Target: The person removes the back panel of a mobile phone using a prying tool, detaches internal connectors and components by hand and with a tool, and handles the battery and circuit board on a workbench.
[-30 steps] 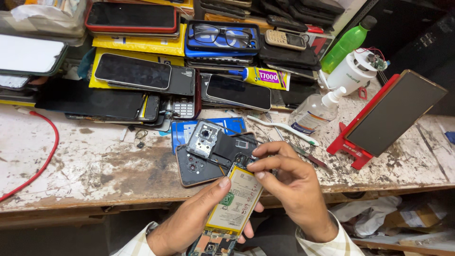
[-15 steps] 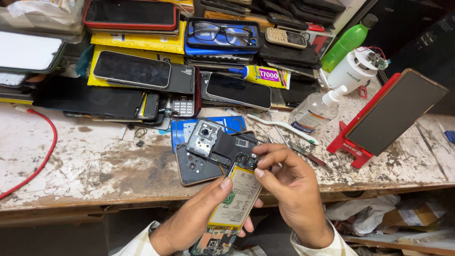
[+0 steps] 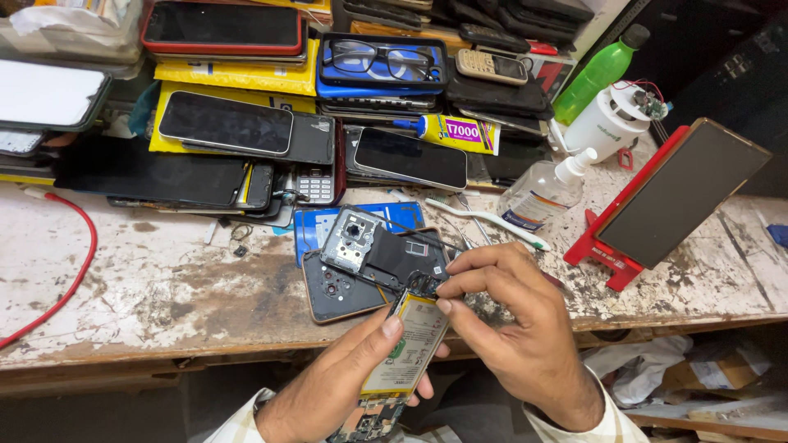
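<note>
The left hand (image 3: 341,385) is cradling an opened phone (image 3: 406,353) from beneath at the near edge of the workbench (image 3: 164,295), fingers curled under its body and the thumb pressing down on the yellow-green battery face; the phone is sitting tilted, its far end pointing toward the bench and its near end, with bare circuit board showing, hanging toward the person. The right hand (image 3: 513,324) is closing in a pinch, thumb and forefinger meeting on a small dark component (image 3: 424,285) at the phone's far end, remaining fingers loosely curled; whether a tool is lying in that pinch cannot be told. The phone is judged light and fairly stiff, but fragile with its back off: the battery is soft-skinned and should not be bent or pierced, and the exposed board and thin connectors would tear under a sideways pull. The frame edges are judged the safest hold, as the left hand is doing, with only fingertip force at the far end. Just beyond the hands, a removed back cover (image 3: 336,291) and a dark inner frame with camera housing (image 3: 377,250) are lying on the bench, overlapping. Farther off, stacked phones (image 3: 226,123), a glue tube (image 3: 455,131), a spray bottle (image 3: 542,193) and a red stand (image 3: 611,262) holding a dark slab are crowding the surface.
</note>
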